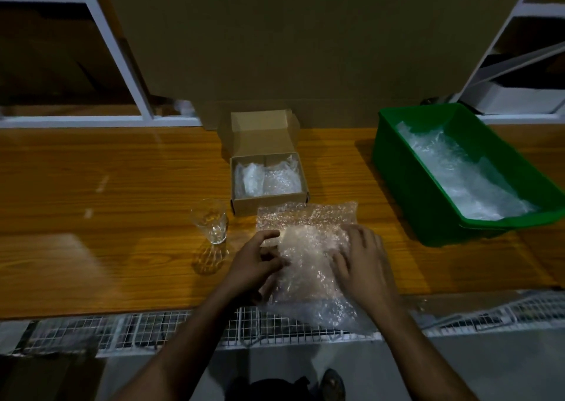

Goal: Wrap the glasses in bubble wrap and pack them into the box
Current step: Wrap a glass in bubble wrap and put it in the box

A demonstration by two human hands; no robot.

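Observation:
A sheet of bubble wrap [308, 217] lies on the wooden table [122, 171] near its front edge, with its near end hanging over the edge. My left hand [255, 266] grips the sheet's left side with curled fingers. My right hand [365, 263] rests flat on its right side. Between the hands the wrap bulges, and what is inside is hidden. A clear drinking glass [211, 221] stands upright and bare just left of the sheet. Behind the sheet sits a small open cardboard box [269, 208] with two bubble-wrapped bundles [266, 179] inside.
A green plastic bin [406, 186] holding more bubble wrap stands at the right of the table. A large cardboard sheet [305, 49] leans upright behind the box. White shelving frames stand at both back corners. A wire mesh shelf [153, 327] runs below the table's front edge.

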